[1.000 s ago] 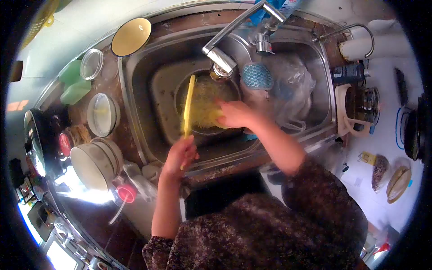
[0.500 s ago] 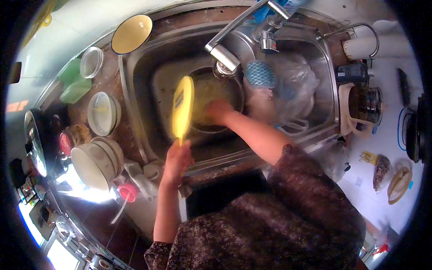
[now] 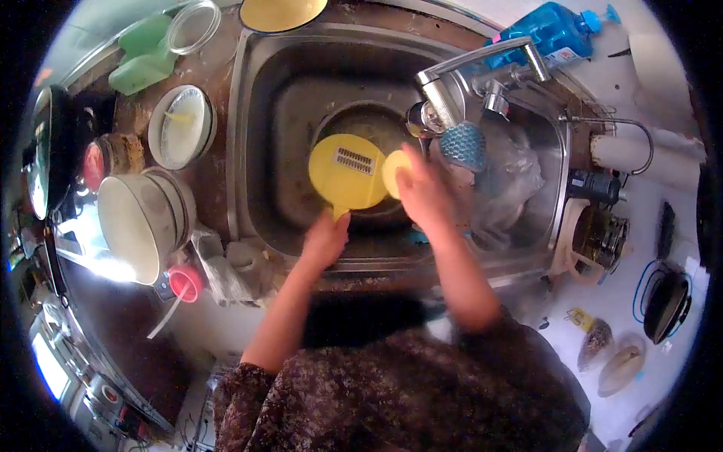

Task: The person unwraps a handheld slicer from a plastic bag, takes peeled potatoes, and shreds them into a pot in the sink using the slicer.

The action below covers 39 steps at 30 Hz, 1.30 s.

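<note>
My left hand (image 3: 328, 237) is closed around the short handle of a round yellow grater (image 3: 331, 172), above the left basin of the steel sink (image 3: 279, 83). The grater's flat face is turned up, showing a metal blade plate with rows of holes. A pale yellow rounded piece (image 3: 395, 173) sits in my right hand (image 3: 422, 192), close to the grater's right edge; its kind is not clear. Beneath the grater, a dark round vessel (image 3: 361, 113) rests in the basin, partly hidden.
The faucet (image 3: 440, 94) reaches over the sink divider. A blue textured cloth (image 3: 462, 146) and clear plastic bags (image 3: 512, 181) lie in the right basin. Bowls (image 3: 134, 226) and a white dish (image 3: 179, 128) crowd the left counter. A blue bottle (image 3: 553, 34) stands behind the faucet.
The grater has turned from edge-on to face-up and moved right. My right hand has risen from the vessel, now with the pale yellow piece. The camera view has shifted.
</note>
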Motion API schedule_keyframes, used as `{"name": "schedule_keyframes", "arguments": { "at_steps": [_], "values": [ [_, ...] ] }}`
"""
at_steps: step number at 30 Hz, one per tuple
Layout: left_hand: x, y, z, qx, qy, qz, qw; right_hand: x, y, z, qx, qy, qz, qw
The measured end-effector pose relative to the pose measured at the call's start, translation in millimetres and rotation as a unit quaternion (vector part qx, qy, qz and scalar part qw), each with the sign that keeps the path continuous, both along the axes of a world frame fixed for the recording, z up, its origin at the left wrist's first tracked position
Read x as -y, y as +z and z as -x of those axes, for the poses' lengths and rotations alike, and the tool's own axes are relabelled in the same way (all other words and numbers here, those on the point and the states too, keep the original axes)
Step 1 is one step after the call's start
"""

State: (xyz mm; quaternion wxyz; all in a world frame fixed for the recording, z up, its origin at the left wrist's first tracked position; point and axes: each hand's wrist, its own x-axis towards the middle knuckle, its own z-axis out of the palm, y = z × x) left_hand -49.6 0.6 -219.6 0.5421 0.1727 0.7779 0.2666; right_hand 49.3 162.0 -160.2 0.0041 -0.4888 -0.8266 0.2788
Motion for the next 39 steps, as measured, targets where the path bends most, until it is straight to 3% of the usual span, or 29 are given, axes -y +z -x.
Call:
{"name": "schedule_keyframes", "arguments": {
  "at_steps": [3, 8, 13, 15, 19, 21, 24, 28, 30, 31, 33, 35, 39],
  "values": [
    [-10.9, -14.1, -11.6, 0.073, 0.050, -0.018, 0.996, 19.2, -44.3, 8.5, -0.053, 0.041, -0.034, 0.997],
    [-15.5, -19.8, -18.3, 0.123, 0.079, 0.003, 0.989, 39.6, -39.2, 33.5, 0.021, 0.039, 0.028, 0.999],
    [-6.7, -52.1, -31.0, 0.026, 0.047, -0.017, 0.998, 40.9, -61.4, 38.6, 0.040, 0.014, 0.047, 0.998],
    [-6.4, -47.8, -30.6, 0.019, 0.031, -0.013, 0.999, 31.3, -84.2, 44.0, 0.025, -0.013, -0.017, 0.999],
    [-7.9, -27.7, -24.0, -0.052, -0.030, -0.006, 0.998, 20.2, -104.4, 55.1, 0.031, -0.009, -0.033, 0.999],
    [-8.1, -13.4, -24.3, -0.063, -0.045, 0.009, 0.997, 12.6, -125.7, 55.4, 0.007, -0.006, -0.120, 0.993],
    [-4.6, -2.8, -20.6, -0.077, -0.068, 0.017, 0.995, -4.9, -119.9, 64.0, 0.057, -0.059, -0.020, 0.996],
    [-4.2, -3.3, -25.0, -0.093, -0.066, -0.005, 0.993, -9.4, -116.6, 56.9, 0.028, -0.082, 0.001, 0.996],
    [-3.8, -10.6, -25.8, -0.077, -0.054, -0.002, 0.996, -7.0, -105.0, 47.7, 0.001, -0.098, 0.092, 0.991],
    [-3.2, -13.0, -27.1, -0.062, -0.047, 0.003, 0.997, 0.1, -100.3, 40.3, 0.006, -0.091, 0.092, 0.992],
    [-4.3, -3.8, -24.6, -0.048, -0.040, 0.012, 0.998, 18.9, -88.1, 19.6, -0.042, 0.056, 0.147, 0.987],
    [-6.4, -4.0, -22.1, -0.039, -0.035, 0.020, 0.998, 44.3, -52.4, 30.4, 0.028, 0.059, 0.060, 0.996],
    [-3.3, 0.0, -23.5, -0.042, -0.058, 0.020, 0.997, 36.9, -85.5, 47.9, 0.064, 0.002, 0.020, 0.998]
  ]
}}
